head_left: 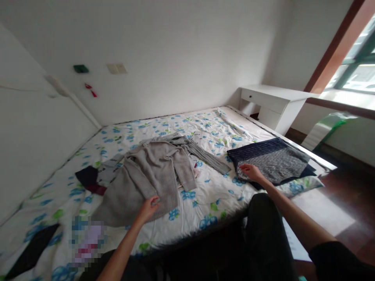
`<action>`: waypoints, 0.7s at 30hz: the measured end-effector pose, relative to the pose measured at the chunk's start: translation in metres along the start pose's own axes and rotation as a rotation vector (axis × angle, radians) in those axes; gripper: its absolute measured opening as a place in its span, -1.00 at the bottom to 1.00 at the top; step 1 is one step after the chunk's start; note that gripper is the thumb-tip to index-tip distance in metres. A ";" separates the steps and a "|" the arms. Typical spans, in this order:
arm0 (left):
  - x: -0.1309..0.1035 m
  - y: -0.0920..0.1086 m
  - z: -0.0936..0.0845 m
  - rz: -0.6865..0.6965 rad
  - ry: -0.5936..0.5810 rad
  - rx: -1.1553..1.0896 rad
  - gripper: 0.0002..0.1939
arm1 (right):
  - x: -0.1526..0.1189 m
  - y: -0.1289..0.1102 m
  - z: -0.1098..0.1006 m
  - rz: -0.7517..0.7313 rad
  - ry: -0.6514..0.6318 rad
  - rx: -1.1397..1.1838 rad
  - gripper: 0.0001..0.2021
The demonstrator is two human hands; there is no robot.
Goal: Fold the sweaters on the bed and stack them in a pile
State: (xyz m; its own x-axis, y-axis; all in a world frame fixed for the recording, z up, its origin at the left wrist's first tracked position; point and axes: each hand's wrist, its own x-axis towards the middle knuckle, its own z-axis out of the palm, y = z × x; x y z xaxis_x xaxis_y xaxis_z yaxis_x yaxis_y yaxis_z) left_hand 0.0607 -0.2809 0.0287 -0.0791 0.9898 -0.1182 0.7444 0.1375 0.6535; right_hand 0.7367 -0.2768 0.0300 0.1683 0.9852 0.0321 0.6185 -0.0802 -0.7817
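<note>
A grey ribbed knit sweater (159,164) lies spread and rumpled on the bed. My left hand (150,206) is at its lower edge, fingers loosely curved and apart, with no fabric visibly gripped. Beneath and behind it are other grey clothes, including a cable-knit sleeve (206,156) stretching to the right. To the right lies a flat, folded speckled grey garment (275,162) with a navy upper band and dark cloth under it. My right hand (251,171) is over its left part, fingers pointing left and slightly bent, holding nothing that I can see.
The bed (190,212) has a white sheet with blue flowers. A black flat object (33,251) and a pixelated patch are at the lower left. Navy and maroon cloth (89,179) shows beside the sweater. A white desk (272,103) stands beyond the bed, near the window.
</note>
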 end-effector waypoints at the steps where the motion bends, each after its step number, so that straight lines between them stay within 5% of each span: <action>1: -0.005 -0.013 -0.015 -0.002 0.016 0.050 -0.50 | 0.001 -0.019 0.023 -0.052 -0.099 0.032 -0.68; 5: -0.029 -0.028 -0.037 -0.011 0.003 0.260 -0.53 | -0.017 -0.070 0.107 -0.053 -0.557 -0.002 -0.59; 7: -0.037 -0.018 -0.025 -0.018 -0.073 0.356 -0.43 | -0.033 -0.079 0.136 -0.002 -0.743 -0.136 -0.54; 9: -0.041 -0.004 -0.006 -0.014 -0.130 0.447 -0.28 | -0.048 -0.079 0.152 -0.008 -0.782 -0.233 -0.53; 14: -0.043 0.016 0.020 -0.038 -0.098 0.585 -0.11 | -0.059 -0.068 0.156 -0.041 -0.735 -0.222 -0.58; 19: -0.044 0.017 0.013 0.058 -0.126 0.565 -0.56 | -0.053 -0.064 0.154 0.056 -0.783 -0.176 -0.57; 21: -0.044 0.018 0.012 0.045 -0.105 0.531 -0.57 | -0.053 -0.064 0.154 0.079 -0.787 -0.171 -0.56</action>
State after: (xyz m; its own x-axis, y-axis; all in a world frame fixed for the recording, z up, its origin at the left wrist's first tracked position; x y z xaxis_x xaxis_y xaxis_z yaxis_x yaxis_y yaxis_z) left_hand 0.0854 -0.3225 0.0371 0.0070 0.9816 -0.1906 0.9803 0.0309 0.1952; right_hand 0.5695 -0.3003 -0.0176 -0.3339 0.7886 -0.5164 0.7467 -0.1131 -0.6555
